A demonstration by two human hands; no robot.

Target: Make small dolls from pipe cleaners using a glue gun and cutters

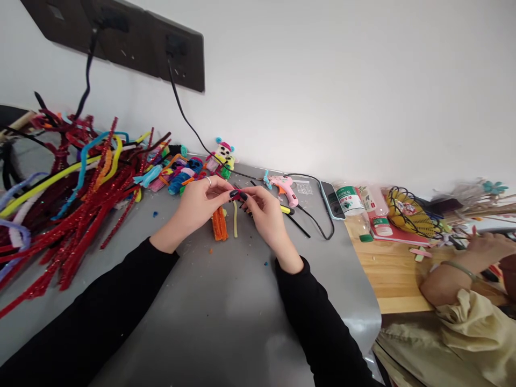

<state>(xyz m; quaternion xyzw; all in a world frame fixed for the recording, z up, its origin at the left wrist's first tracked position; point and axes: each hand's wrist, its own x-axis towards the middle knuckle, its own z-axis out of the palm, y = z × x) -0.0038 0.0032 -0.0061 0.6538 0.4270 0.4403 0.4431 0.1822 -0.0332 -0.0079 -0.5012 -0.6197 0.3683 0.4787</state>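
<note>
Both hands meet over the grey table mat, fingertips almost touching. My left hand pinches a small dark pink piece of pipe cleaner, mostly covered by the fingers. My right hand is closed on the same piece from the other side. Just below them lie a folded orange pipe cleaner bundle and a pale yellow strip. Behind the hands stands a small fuzzy doll, with several colourful fuzzy figures to its left.
A heap of red, yellow and blue pipe cleaners covers the left side. A pink glue gun, its cord and a phone lie right. Beyond are bottles, a yellow basket and another person's arm. Wall sockets hold plugs.
</note>
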